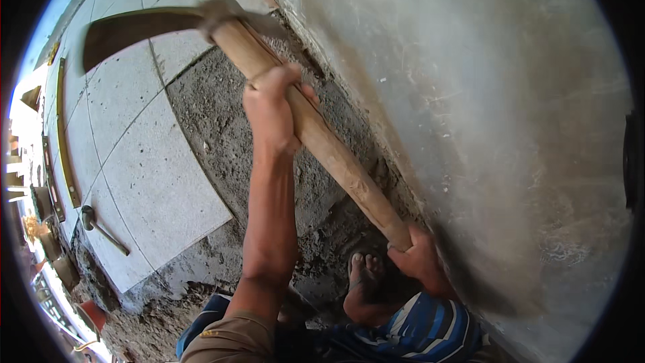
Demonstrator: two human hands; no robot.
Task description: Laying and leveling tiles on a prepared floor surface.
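A mattock (336, 158) with a thick wooden handle and a curved, rusty metal head slants across the view. My left hand (272, 107) is closed round its handle a little below the head. Lower down, near the wall, my right hand (420, 259) grips the butt end. The head is raised over the floor, its longer blade pointing left and slightly blurred; its other end is smeared by motion. Beneath it lies a strip of rough grey mortar (208, 114), between pale floor tiles (154, 168) and the wall.
A plastered grey wall (484, 107) rises along the right side. On the tiles at left lie a mallet (104, 232) and a long yellow straightedge (64, 134). My bare foot (363, 282) stands on the wet mortar by the wall. Blocks and clutter line the far left.
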